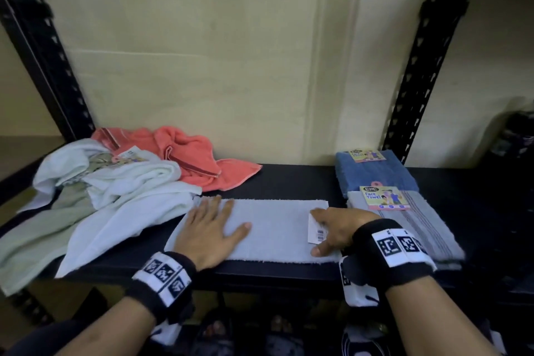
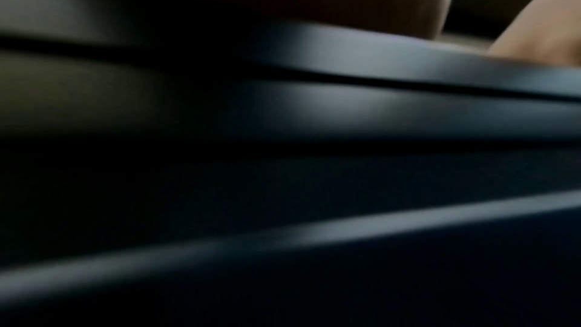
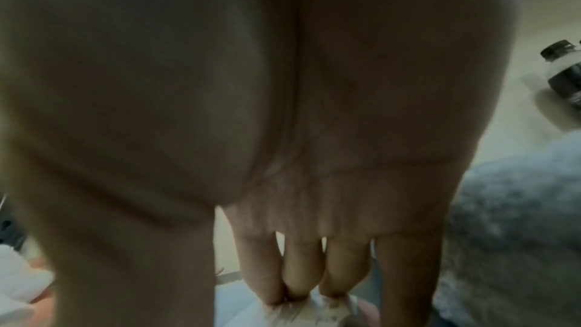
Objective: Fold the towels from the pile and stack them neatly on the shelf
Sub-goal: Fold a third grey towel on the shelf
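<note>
We see a pale grey towel [image 1: 268, 228] folded into a long strip, lying flat at lower centre of the head view on the dark shelf [image 1: 291, 179]. The left hand [image 1: 209, 233] lies palm down on the strip's left end, fingers straight and spread wide. The right hand [image 1: 336, 230] presses on the strip's right end, over a white barcode tag [image 1: 316, 230]; in the right wrist view its fingers [image 3: 302, 275] run straight down, close together, with their tips on the white tag and cloth. We cannot tell whether they pinch it. The left wrist view is dark and blurred, showing only the shelf edge [image 2: 377, 108].

Just right of the strip sits a folded grey striped towel [image 1: 416, 228] with a labelled card, and behind it, higher in the frame, a folded blue towel [image 1: 375, 173] with its own card. At left of the frame lies the unfolded pile [image 1: 95, 196] of white and pale green towels, with a coral towel [image 1: 199, 153] behind it against the pale wall. Black slotted uprights [image 1: 419, 72] frame the shelf.
</note>
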